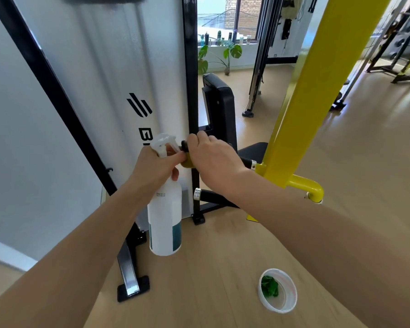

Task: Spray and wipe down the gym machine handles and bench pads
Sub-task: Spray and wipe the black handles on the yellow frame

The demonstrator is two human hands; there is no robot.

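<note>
Wiping underway: right hand [213, 155] fingers curled round yellow cloth [187, 163] on black machine handle [245, 162]. Left hand [154, 166] grips spray bottle [165, 218] neck just beside handle, ready to respray. Bench pad [219, 102] behind handle, likely next.

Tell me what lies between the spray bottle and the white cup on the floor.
Head view: only bare wooden floor lies between the spray bottle and the cup.

1. White spray bottle [165, 214] with a clear trigger head hangs upright, gripped at its neck by the left hand [155, 165].
2. Yellow cloth [187, 162] shows under the right hand [213, 157], wrapped around a black machine handle [184, 145].
3. Black bench pad [219, 102] stands upright beyond the right hand.
</note>
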